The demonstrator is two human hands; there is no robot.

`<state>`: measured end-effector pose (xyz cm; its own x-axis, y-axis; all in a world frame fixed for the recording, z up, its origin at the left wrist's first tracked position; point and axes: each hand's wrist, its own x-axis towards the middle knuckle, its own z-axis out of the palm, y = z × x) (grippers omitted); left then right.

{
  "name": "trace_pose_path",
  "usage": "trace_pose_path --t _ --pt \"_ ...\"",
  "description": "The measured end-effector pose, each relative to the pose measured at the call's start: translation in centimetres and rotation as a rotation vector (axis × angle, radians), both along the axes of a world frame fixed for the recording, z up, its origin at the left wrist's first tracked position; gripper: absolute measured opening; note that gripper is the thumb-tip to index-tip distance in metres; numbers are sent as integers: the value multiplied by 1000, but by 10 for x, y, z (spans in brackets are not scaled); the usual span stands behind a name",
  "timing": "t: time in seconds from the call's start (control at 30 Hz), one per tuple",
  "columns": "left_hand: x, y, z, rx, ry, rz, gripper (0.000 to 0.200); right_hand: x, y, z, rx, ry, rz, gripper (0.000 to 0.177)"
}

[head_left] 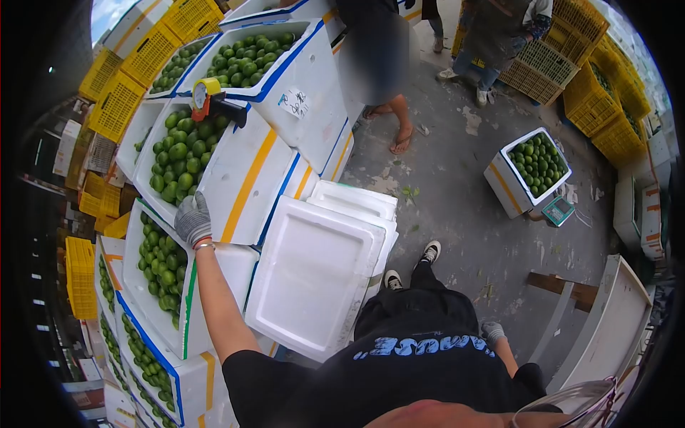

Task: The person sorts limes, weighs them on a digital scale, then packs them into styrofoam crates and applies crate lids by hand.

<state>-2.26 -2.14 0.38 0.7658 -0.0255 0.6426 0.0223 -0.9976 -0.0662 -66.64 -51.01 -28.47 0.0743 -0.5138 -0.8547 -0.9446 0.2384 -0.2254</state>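
Resting on the near corner of a white foam box point(239, 153), the left hand point(193, 220) wears a grey knitted glove with a red cuff, and its fingers curl over the rim so that they clasp the edge of the box. That box is the middle one of a stack at the person's left; it is open, has a yellow band down its side wall and is filled to the brim with round green fruit point(178, 160). A tape dispenser point(207, 96) with a yellow roll and a black handle lies on its far rim. More open boxes of the same fruit stand above and below it. The left arm is bare, stretched nearly straight from the shoulder, forward and out to the left. The right hand point(492, 332), gloved too, hangs low beside the hip with the arm down; it is too small to tell whether the fingers are closed or loose. A foam lid point(314, 278) leans against the stack just in front of the person's legs. Well apart on the concrete floor point(457, 214), another filled box point(508, 187) sits beside a small scale point(558, 210)
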Motion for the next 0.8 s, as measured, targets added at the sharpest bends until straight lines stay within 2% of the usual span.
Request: trace_pose_path --t 0.07,0.17,0.2,0.27,0.33,0.4,0.47,0.6,0.73,0.8 --pt "-1 -1 1 36 -35 -15 33 -29 -13 -28 -67 -179 372 18" --pt "1 0 1 46 -79 -46 32 -21 -21 -26 -36 -180 479 17" --pt "1 0 1 40 -73 -47 31 -19 -21 -23 -41 -183 474 17" --pt "1 1 1 31 -30 -39 29 -11 -20 -21 -1 -40 215 17" --pt "2 1 1 37 -58 -37 28 -13 -22 -24 -40 -127 331 16" --pt "2 1 0 43 -57 -21 27 -12 -23 -23 -25 -108 285 14" --pt "4 3 -1 51 -29 13 27 4 -17 -6 43 15 80 13" --pt "7 7 -6 30 -101 -43 29 -1 -26 -10 25 -155 396 13" --pt "7 6 -9 29 -60 19 30 1 -40 -12 17 -137 521 17" --pt "9 6 -9 51 -55 41 31 5 -38 -13 11 -49 366 23"
